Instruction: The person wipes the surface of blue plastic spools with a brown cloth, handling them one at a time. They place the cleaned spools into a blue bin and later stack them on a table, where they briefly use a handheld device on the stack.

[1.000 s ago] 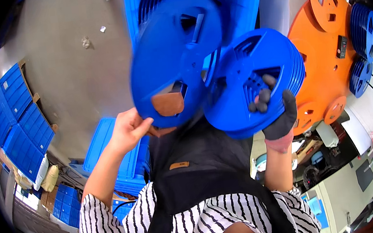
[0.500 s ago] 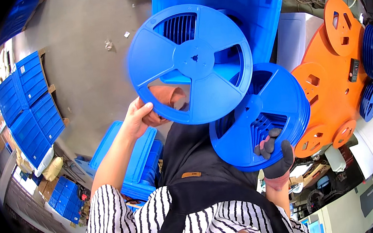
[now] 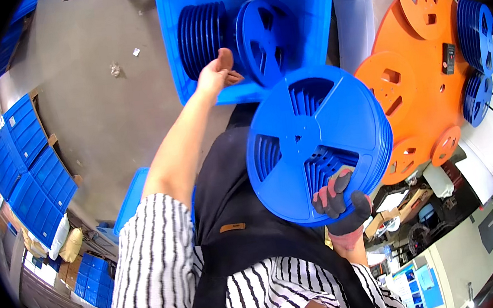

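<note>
My right hand [image 3: 343, 204], in a grey and pink glove, grips the near edge of a stack of blue reels [image 3: 283, 180]. Fingers and thumb close around the rims and reach into a cut-out of the front reel. My bare left hand [image 3: 219, 75] is stretched over the near side of a large blue bin [image 3: 321, 18], its fingers apart and nothing held in them. Beside it in the bin, a row of blue reels [image 3: 202, 31] stands on edge. To the right of that hand, further blue reels [image 3: 262, 42] lean at an angle.
An orange panel [image 3: 426, 72] with orange discs stands at the right, with two blue reel stacks [image 3: 477, 36] on its far side. Blue crates [image 3: 31, 157] stand at the far left. A blue lidded box [image 3: 130, 203] is partly behind my left arm.
My left hand has let go of the single blue reel and moved forward to the bin. My right hand still holds the stack. The view has shifted, showing more of the bin.
</note>
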`<state>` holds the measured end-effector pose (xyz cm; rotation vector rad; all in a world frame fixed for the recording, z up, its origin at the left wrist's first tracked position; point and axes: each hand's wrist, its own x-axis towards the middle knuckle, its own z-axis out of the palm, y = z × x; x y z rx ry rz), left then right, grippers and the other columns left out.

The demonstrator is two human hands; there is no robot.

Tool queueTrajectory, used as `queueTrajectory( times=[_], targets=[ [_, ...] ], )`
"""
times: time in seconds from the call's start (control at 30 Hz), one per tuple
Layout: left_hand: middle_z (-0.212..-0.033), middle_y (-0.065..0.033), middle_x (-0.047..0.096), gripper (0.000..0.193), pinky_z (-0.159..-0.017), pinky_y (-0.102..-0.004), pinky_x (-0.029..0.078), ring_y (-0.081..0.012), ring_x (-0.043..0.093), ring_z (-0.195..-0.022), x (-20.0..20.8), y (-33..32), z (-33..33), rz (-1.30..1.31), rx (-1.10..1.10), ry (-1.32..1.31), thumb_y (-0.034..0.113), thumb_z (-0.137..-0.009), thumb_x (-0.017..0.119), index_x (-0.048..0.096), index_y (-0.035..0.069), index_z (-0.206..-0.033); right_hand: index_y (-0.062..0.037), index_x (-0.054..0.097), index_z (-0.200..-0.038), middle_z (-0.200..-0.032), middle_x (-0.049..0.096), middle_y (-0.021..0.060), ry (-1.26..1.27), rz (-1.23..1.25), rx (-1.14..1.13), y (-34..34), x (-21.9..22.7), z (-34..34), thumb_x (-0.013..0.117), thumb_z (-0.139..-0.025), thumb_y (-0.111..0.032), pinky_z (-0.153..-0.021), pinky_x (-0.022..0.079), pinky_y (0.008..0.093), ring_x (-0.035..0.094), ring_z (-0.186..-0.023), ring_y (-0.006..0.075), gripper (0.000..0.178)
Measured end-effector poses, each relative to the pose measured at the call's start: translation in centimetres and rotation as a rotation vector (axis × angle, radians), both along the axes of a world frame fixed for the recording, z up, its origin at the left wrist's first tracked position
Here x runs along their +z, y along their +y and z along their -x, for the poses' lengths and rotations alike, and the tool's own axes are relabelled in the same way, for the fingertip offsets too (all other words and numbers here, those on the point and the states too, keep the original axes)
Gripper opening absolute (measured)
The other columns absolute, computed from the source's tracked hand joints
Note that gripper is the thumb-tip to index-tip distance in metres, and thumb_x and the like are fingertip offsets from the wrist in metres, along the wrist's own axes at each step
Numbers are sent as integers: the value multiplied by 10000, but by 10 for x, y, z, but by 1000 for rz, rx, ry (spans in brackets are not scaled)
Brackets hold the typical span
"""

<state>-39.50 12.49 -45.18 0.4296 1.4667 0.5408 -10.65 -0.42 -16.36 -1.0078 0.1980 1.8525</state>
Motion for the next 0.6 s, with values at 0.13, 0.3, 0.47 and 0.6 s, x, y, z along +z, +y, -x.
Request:
queueTrajectory(
  times=[0.13,0.3,0.47,0.6],
  targets=[
    [-1166,-151,645,422,-950,-361,489,-241,644,-1048,68,-18,33,-48,-7,19,26,-944,430,443,0,-1366,-132,488,-1040,-676,496,0,58,5,-120,-10,-9,-17,628,-810,-441,-670,419,381,519,-610,188,409],
    [-1317,-147,550,417,-977,-376,474,-242,558,-1191,162,-25,38,-230,-48,11,89,-969,477,449,15,-1378,-197,499,-1022,-631,513,-42,334,-277,-192,-22,-45,-35,676,-808,-520,-603,437,361,539,-539,160,426],
    [-1417,-222,435,674,-1118,-471,313,-380,369,-1356,222,-16,-15,-1049,-920,532,73,-773,680,428,5,-1395,-231,502,-960,-615,546,-58,549,-422,-243,-13,-65,-21,663,-833,-521,-549,439,350,530,-478,153,356],
    [-1392,-197,474,563,-1123,-446,310,-344,402,-1347,256,-31,-89,-1122,-983,268,141,-825,597,457,-9,-1349,-239,495,-902,-604,547,-58,616,-393,-169,-3,-58,-3,628,-870,-488,-543,450,361,534,-475,158,284]
  ],
)
